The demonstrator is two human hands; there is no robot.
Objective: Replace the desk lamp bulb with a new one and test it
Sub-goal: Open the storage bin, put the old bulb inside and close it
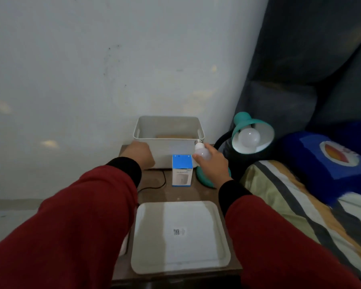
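Observation:
A teal desk lamp [241, 122] stands at the table's right edge, its shade facing me with a white bulb [249, 137] seated inside, unlit. My right hand [214, 163] grips a second white bulb [202, 152], screw base pointing up and left, just in front of the white bin's right corner. My left hand [139, 154] is curled at the bin's front left side; its fingers are hidden. A blue and white bulb box [181, 174] stands upright between my hands.
A white plastic bin [168, 126] sits at the back against the wall. A white tray [179, 234] lies at the table's near end. A black cord [154, 185] runs across the brown tabletop. A bed with striped bedding [290, 197] borders the right side.

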